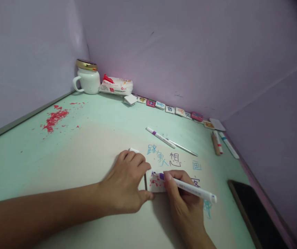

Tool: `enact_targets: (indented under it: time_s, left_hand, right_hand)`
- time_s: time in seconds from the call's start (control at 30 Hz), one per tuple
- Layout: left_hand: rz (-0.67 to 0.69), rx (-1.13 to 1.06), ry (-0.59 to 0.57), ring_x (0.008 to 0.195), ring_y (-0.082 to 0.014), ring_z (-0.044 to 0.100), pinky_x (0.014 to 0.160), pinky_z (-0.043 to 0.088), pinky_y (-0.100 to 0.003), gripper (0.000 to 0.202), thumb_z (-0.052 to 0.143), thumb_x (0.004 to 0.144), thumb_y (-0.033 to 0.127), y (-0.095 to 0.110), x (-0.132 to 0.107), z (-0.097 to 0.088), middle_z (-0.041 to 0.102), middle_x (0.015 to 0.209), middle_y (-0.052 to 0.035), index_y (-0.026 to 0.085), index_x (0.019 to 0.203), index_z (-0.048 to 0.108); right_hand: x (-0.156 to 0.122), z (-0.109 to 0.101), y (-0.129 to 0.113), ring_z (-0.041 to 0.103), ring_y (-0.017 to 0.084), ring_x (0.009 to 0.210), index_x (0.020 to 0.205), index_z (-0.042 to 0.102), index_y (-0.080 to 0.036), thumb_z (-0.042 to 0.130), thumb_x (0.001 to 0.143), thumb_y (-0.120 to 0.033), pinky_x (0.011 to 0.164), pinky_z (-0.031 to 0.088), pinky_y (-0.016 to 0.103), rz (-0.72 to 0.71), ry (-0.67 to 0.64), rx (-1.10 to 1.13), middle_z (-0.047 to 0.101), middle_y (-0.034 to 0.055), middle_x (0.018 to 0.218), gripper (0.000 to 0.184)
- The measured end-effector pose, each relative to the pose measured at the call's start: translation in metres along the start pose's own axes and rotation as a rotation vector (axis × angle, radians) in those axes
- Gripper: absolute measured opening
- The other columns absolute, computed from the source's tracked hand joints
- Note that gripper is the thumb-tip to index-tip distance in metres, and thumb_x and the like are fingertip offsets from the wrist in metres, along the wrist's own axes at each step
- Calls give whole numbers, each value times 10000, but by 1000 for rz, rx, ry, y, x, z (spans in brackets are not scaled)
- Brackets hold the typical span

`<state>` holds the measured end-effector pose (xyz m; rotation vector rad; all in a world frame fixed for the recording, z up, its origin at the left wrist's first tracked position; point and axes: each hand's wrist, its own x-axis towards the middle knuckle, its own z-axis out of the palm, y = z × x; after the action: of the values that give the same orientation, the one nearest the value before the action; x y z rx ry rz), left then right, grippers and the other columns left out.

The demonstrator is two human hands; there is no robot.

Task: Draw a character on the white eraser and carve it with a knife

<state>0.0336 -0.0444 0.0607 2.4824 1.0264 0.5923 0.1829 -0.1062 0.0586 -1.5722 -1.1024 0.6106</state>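
Note:
My right hand (187,204) is closed around a white marker (195,189) with a purple end. The marker's tip touches a small white square block (155,186), which bears red marks and a short purple stroke. My left hand (129,181) lies at the block's left side, thumb and index finger at its edges, holding it steady. A white corner of another piece (134,150) peeks out beyond the left knuckles; the rest is hidden. Under both hands the pale table surface carries handwritten blue and purple characters (174,159).
Beyond my hands lie a marker with a purple band (160,137) and a thin silver pen (182,147). More markers (228,145) and a dark phone (254,211) are at right. A mug (90,81), tissue pack (116,85) and several lettered blocks (170,109) line the wall; red shavings (55,120) lie left.

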Motion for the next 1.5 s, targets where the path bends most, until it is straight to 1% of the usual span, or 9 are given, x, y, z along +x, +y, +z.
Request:
enact_targets:
  time_s: [0.17, 0.33, 0.47, 0.6, 0.73, 0.9, 1.07, 1.3, 1.5]
  left_hand:
    - [-7, -8, -3, 963, -272, 498, 915, 346, -482, 419, 776, 637, 380, 0, 0, 1, 572, 970, -58, 185, 964, 600]
    - [-6, -6, 0, 964, -272, 498, 918, 346, -478, 442, 792, 623, 382, -1, 0, 1, 571, 974, -57, 183, 968, 601]
    - [1, -5, -3, 970, -282, 495, 928, 337, -493, 450, 792, 627, 367, 0, 0, 0, 569, 976, -68, 175, 986, 601]
    - [2, 3, -10, 976, -293, 493, 919, 341, -507, 428, 779, 637, 330, 1, 1, 0, 567, 980, -77, 169, 994, 604]
    - [11, 19, -4, 971, -299, 495, 910, 352, -511, 425, 771, 630, 319, 0, 0, 0, 569, 991, -79, 172, 990, 602]
    - [20, 46, 19, 968, -285, 495, 913, 358, -494, 396, 749, 653, 318, -2, -1, 2, 566, 988, -66, 192, 992, 588]
    - [32, 44, 32, 966, -281, 491, 911, 351, -488, 419, 747, 650, 302, -3, -2, 3, 558, 993, -63, 198, 1018, 577]
    - [40, 27, 40, 950, -277, 482, 895, 347, -479, 415, 753, 643, 280, -2, -2, 3, 556, 983, -60, 202, 1009, 574]
    - [33, 20, 31, 960, -281, 478, 901, 344, -485, 401, 749, 649, 296, -2, -2, 3, 556, 986, -59, 204, 999, 577]
  right_hand:
    - [1, -2, 3, 499, 136, 592, 742, 619, -203, 578, 839, -398, 538, 401, 245, -10, -18, -6, 568, -14, 646, 222]
    - [4, -5, 7, 509, 125, 569, 732, 621, -202, 587, 834, -386, 525, 404, 229, -74, -61, -53, 568, -24, 622, 213]
    - [4, -6, 8, 494, 122, 568, 736, 606, -203, 571, 849, -393, 536, 396, 232, -21, -34, -34, 545, -34, 616, 223]
    - [6, -8, 9, 503, 121, 569, 752, 599, -202, 546, 868, -378, 533, 402, 230, -35, -87, -28, 549, -32, 631, 217]
    - [8, -9, 11, 522, 124, 594, 762, 596, -205, 531, 877, -370, 550, 412, 232, -29, -96, -34, 565, -28, 649, 212]
    - [8, -8, 13, 498, 113, 571, 754, 582, -209, 522, 881, -377, 528, 378, 224, -12, -107, -13, 545, -37, 625, 219]
    - [7, -9, 14, 482, 109, 573, 762, 580, -217, 523, 881, -379, 536, 363, 225, -9, -107, 1, 546, -41, 632, 209]
    - [7, -8, 14, 492, 113, 595, 763, 585, -222, 527, 876, -387, 559, 372, 227, 8, -104, 15, 553, -41, 645, 209]
    - [6, -7, 12, 476, 114, 586, 750, 577, -219, 526, 875, -411, 560, 357, 234, 41, -94, 13, 536, -44, 625, 234]
